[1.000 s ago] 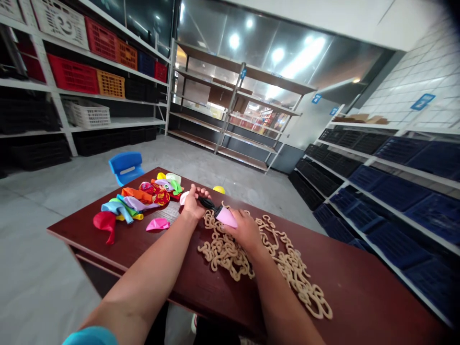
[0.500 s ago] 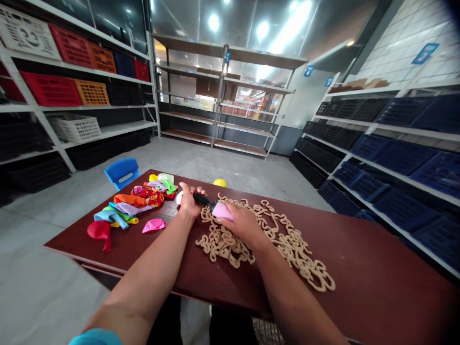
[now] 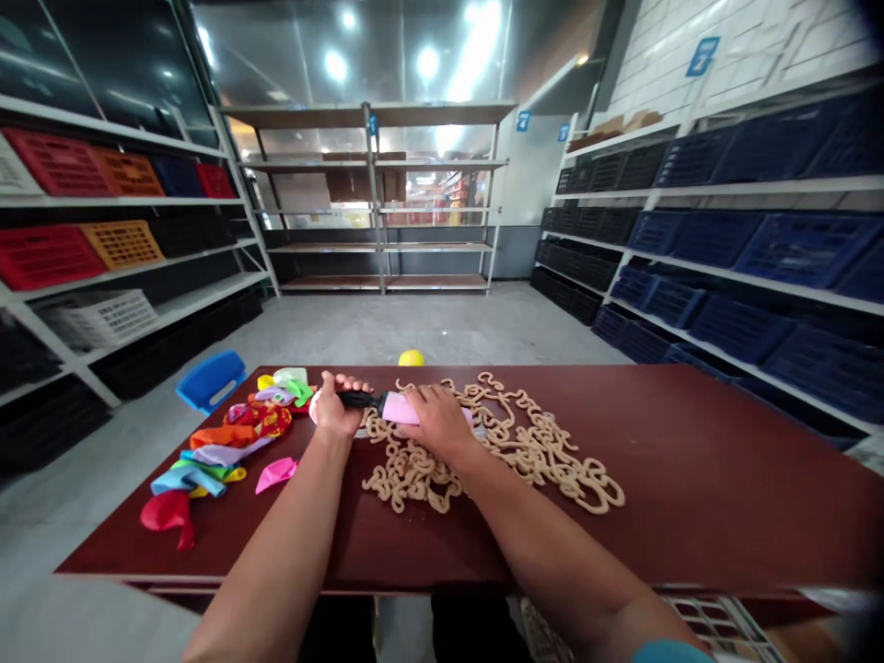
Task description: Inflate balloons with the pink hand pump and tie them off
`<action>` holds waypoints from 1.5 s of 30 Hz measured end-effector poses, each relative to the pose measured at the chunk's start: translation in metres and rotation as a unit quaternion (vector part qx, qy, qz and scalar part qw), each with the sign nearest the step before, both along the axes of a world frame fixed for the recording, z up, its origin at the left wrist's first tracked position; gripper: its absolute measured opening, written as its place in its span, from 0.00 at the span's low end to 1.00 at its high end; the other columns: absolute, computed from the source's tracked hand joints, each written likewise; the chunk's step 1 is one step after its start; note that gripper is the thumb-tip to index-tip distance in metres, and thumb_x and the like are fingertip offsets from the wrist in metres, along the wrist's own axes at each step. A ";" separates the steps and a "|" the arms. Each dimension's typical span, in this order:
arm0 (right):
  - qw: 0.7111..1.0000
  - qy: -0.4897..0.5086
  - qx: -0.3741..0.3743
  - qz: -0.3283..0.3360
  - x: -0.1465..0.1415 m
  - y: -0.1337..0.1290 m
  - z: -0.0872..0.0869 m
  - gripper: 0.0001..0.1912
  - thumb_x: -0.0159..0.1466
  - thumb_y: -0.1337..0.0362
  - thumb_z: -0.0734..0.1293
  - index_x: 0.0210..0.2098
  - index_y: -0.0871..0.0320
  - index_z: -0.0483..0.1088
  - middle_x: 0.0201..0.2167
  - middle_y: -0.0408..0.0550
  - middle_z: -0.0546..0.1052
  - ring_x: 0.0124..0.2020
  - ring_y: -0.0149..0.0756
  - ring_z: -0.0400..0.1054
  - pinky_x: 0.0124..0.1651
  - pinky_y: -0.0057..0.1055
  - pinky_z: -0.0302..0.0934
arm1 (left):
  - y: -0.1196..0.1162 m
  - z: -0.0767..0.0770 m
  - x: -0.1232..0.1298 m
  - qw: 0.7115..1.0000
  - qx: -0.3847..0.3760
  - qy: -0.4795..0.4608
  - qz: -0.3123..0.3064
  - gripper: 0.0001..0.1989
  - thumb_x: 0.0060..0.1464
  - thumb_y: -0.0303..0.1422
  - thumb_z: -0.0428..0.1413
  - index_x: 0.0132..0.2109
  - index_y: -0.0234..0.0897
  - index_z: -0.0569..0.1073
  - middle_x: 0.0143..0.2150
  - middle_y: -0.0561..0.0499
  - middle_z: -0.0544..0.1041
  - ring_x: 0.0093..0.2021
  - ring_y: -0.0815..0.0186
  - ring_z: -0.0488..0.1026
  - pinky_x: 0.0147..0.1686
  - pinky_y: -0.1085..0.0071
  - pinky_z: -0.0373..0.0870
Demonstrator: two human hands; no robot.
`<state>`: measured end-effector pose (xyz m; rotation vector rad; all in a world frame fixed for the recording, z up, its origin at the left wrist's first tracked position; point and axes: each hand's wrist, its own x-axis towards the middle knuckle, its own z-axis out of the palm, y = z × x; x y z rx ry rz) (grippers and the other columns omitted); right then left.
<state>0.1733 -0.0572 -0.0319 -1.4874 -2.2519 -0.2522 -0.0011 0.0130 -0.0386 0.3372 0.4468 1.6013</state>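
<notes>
Both hands are on a pink-and-black tube-shaped tool [image 3: 395,408], which lies nearly level above the table. My left hand [image 3: 338,405] is partly curled, palm up, around the black end, with a pale piece showing beside the wrist. My right hand [image 3: 438,419] wraps over the pink part from above and hides some of it; the tool's right end shows past the fingers. Below and to the right, tan squiggly rope-like pieces [image 3: 542,451] lie in a loose tangle. Several limp balloons [image 3: 227,437] of many colours lie to the left, with a pink balloon [image 3: 276,474] nearest my left forearm.
The dark red table [image 3: 691,460] stretches across in front of me. Past its far edge shows a yellow round thing [image 3: 411,357]. A blue chair [image 3: 211,379] stands at the back left. Shelves with crates [image 3: 128,241] line the left side, and dark blue crates [image 3: 736,318] fill the right.
My view has swung right and levelled. The tool has turned from slanting to nearly level, and my right hand lies flatter over its pink part. The rope-like pieces and balloons keep their arrangement.
</notes>
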 end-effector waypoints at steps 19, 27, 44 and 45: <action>0.989 0.113 0.017 -0.090 0.008 0.012 -0.012 0.17 0.51 0.60 0.64 0.39 0.58 0.60 0.35 0.49 0.71 0.36 0.39 0.65 0.37 0.33 0.55 | 0.000 0.124 -0.014 0.958 0.015 0.250 0.138 0.12 0.40 0.21 0.45 0.35 0.36 0.64 0.25 0.54 0.66 0.14 0.77 0.54 0.15 0.78 0.54; 0.986 0.145 0.015 -0.084 0.010 0.017 -0.019 0.18 0.51 0.57 0.64 0.39 0.58 0.62 0.33 0.49 0.72 0.33 0.38 0.66 0.33 0.33 0.56 | 0.019 0.172 -0.047 0.957 0.049 0.258 0.126 0.08 0.40 0.19 0.44 0.27 0.36 0.60 0.17 0.58 0.53 0.13 0.77 0.49 0.14 0.79 0.49; 0.987 0.137 -0.012 -0.087 0.010 0.016 -0.022 0.18 0.51 0.56 0.64 0.38 0.57 0.61 0.33 0.49 0.73 0.33 0.38 0.67 0.34 0.32 0.56 | -0.008 0.096 0.030 0.972 0.048 0.206 0.098 0.07 0.37 0.20 0.44 0.24 0.37 0.56 0.16 0.58 0.52 0.13 0.76 0.51 0.15 0.78 0.51; 0.987 0.141 -0.005 -0.083 0.010 0.016 -0.021 0.18 0.51 0.55 0.64 0.38 0.57 0.61 0.33 0.49 0.73 0.33 0.38 0.67 0.33 0.32 0.56 | -0.008 0.100 0.028 0.971 0.047 0.211 0.097 0.07 0.37 0.20 0.44 0.24 0.37 0.55 0.16 0.58 0.52 0.13 0.76 0.51 0.15 0.78 0.51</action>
